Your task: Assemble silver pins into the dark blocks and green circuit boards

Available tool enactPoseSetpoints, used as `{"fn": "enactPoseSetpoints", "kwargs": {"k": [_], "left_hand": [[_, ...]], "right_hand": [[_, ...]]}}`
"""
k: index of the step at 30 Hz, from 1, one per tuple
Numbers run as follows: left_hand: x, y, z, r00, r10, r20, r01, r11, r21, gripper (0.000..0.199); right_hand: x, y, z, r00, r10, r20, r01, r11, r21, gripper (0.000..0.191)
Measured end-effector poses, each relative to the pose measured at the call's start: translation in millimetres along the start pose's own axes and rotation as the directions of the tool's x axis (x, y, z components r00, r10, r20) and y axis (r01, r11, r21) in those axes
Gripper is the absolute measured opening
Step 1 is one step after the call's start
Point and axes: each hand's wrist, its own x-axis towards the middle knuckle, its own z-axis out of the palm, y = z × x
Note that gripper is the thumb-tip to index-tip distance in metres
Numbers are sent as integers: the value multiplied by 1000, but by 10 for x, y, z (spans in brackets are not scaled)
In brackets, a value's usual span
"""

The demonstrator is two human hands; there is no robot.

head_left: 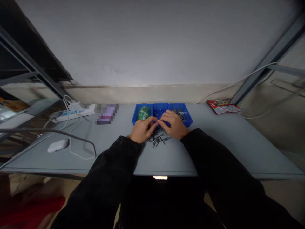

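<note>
My left hand point(142, 129) and my right hand point(174, 124) meet fingertip to fingertip in front of the blue bins. Both are closed in a pinch; whatever sits between the fingertips is too small to make out. Below them a loose pile of thin dark metal pins point(159, 139) lies on the table. Behind my left hand, the left blue bin point(134, 118) holds pale green pieces point(144, 113). The middle blue bin point(160, 105) contains a few thin pieces and is partly covered by my right hand. Grey metal parts point(179, 112) fill the right blue bin point(190, 119).
On the left of the grey table point(164, 163) are a white power strip point(73, 113) with cables, a white earbud case point(57, 145) and a blurred-out purple object point(107, 114). A red packet point(223, 107) lies at the back right. Metal frame posts flank the table.
</note>
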Motion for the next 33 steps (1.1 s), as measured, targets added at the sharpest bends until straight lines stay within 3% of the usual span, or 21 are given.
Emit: {"fn": "enactPoseSetpoints", "kwargs": {"k": [4,9,13,21,27,33], "left_hand": [[4,-8,9,999,-20,-26,21,1000,5,24],[17,-23,16,992,-54,-110,50,998,-37,29],[22,-22,12,992,-59,-115,52,997,-57,29],[12,-10,-7,996,-13,-84,10,999,-34,25],[8,-4,-4,997,-3,-73,2,1000,-21,24],[16,12,-12,997,9,-71,-11,1000,-26,23]], "right_hand": [[16,11,3,999,23,-33,-20,994,105,26],[40,-14,-43,994,64,-90,-56,994,90,26],[39,-15,-62,992,53,-118,-44,996,80,20],[4,-25,-26,998,33,-48,-30,997,66,7],[-12,3,-5,1000,25,-19,-23,996,85,16],[-7,22,7,1000,9,-28,-9,1000,0,25]]}}
